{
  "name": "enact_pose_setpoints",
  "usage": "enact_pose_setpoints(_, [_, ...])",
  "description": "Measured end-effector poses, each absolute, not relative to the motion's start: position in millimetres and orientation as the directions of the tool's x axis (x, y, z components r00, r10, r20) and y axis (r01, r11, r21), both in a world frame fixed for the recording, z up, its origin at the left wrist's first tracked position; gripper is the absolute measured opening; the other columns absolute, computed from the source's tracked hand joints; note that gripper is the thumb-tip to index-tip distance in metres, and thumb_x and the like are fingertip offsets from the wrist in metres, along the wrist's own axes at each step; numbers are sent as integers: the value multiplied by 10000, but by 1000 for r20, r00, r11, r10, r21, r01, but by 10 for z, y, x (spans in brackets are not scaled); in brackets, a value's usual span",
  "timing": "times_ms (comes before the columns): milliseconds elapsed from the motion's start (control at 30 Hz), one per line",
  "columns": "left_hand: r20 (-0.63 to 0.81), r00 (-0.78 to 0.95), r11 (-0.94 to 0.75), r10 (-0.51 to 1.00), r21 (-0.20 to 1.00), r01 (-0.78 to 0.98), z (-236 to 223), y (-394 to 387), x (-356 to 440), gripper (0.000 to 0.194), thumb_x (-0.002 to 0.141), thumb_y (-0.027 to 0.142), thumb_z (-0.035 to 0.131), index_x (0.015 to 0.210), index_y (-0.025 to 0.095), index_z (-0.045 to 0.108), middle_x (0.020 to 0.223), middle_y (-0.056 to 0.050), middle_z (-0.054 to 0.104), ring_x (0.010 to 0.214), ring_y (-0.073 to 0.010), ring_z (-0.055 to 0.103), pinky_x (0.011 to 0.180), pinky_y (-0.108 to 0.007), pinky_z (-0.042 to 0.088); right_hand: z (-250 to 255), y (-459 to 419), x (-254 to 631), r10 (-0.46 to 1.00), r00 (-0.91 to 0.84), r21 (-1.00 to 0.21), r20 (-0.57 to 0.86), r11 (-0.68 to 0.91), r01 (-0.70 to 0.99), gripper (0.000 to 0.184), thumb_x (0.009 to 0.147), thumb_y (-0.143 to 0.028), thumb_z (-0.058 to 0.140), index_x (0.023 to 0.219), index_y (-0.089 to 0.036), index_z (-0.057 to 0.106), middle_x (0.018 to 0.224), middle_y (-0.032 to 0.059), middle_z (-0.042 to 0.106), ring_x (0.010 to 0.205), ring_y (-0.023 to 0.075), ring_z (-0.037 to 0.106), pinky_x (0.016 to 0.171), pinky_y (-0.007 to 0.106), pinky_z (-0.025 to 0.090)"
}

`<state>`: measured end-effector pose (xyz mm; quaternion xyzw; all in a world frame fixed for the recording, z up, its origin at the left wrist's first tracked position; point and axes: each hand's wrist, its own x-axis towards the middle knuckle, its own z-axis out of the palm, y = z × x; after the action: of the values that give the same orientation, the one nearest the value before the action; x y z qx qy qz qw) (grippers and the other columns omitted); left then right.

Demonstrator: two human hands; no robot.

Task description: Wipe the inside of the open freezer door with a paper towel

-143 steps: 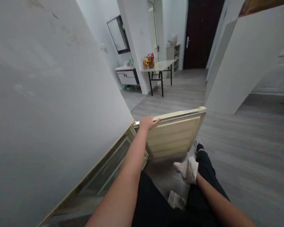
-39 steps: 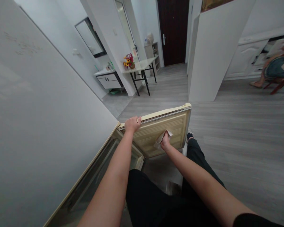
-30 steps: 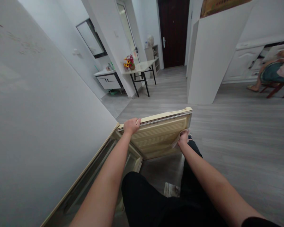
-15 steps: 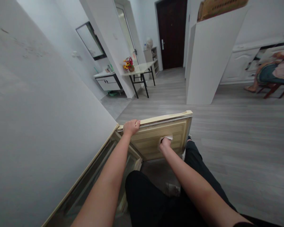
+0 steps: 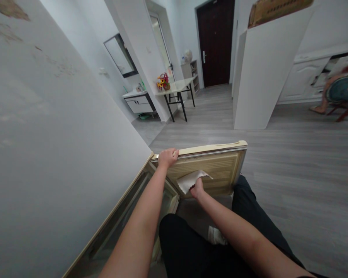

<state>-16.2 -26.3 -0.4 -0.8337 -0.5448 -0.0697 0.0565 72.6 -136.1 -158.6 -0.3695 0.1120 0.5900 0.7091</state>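
Observation:
A cream door [image 5: 217,160] with a ribbed inner panel, resembling a small refrigerator door, stands swung open in front of me. My left hand [image 5: 168,157] is closed over its top edge, close to the hinge side. Lower down, my right hand [image 5: 197,188] grips a white cloth [image 5: 190,180] with a wavy edge, at the door's inner face. Part of the cloth spreads out to the left of the fingers; whether it presses on the panel I cannot tell. Along the left runs the opened cream-framed cabinet [image 5: 159,200], its inside dim and partly hidden by my left arm.
A white wall [image 5: 75,127] rises close on the left. My bent legs [image 5: 182,247] flank the door. Beyond are a small table [image 5: 176,85] with flowers, a white partition [image 5: 258,77] with a cardboard box [image 5: 278,11] on top, and a seated person [image 5: 343,87] at the right.
My right hand has shifted slightly left and down across the panel, and the bunched cloth now spreads leftward. My left hand keeps its hold on the door's top edge. The view has shifted a little.

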Motion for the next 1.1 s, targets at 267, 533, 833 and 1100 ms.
enact_pose_setpoints(267, [185, 444, -451, 877, -5, 893, -37, -267, -235, 509, 1033, 499, 321, 1014, 242, 759, 1089, -118, 776, 1015, -270, 708, 772, -329, 427, -1400, -1446, 355, 883, -6, -152, -469, -88, -984, 468, 1034, -404, 337, 1002, -138, 721, 790, 106, 742, 992, 279, 738, 922, 456, 604])
enact_pose_setpoints(533, [179, 470, -478, 864, 2, 879, -37, -261, -262, 524, 1035, 510, 296, 1011, 248, 749, 1111, -104, 772, 1012, -259, 700, 765, -325, 425, -1462, -1454, 365, 864, -12, -89, -503, -65, -994, 482, 1044, -460, 353, 1034, -159, 730, 850, 98, 772, 1024, 258, 742, 977, 446, 593])
enact_pose_setpoints(833, [107, 520, -522, 847, -10, 853, 31, -235, -290, 656, 826, 839, 510, 1027, 253, 726, 1060, -87, 764, 990, -279, 695, 767, -315, 447, -1614, -1468, 421, 850, 116, -240, -513, -12, -971, 463, 1006, -485, 399, 1000, -163, 732, 870, 112, 770, 903, 281, 754, 842, 460, 626])
enact_pose_setpoints(1100, [101, 532, -534, 841, -13, 846, 33, -242, -295, 691, 779, 866, 562, 1069, 260, 721, 1088, -87, 761, 1019, -278, 697, 803, -312, 461, -1692, -1443, 376, 809, 142, -236, -570, 4, -972, 476, 1039, -496, 356, 977, -169, 696, 926, 110, 767, 861, 247, 751, 805, 405, 629])
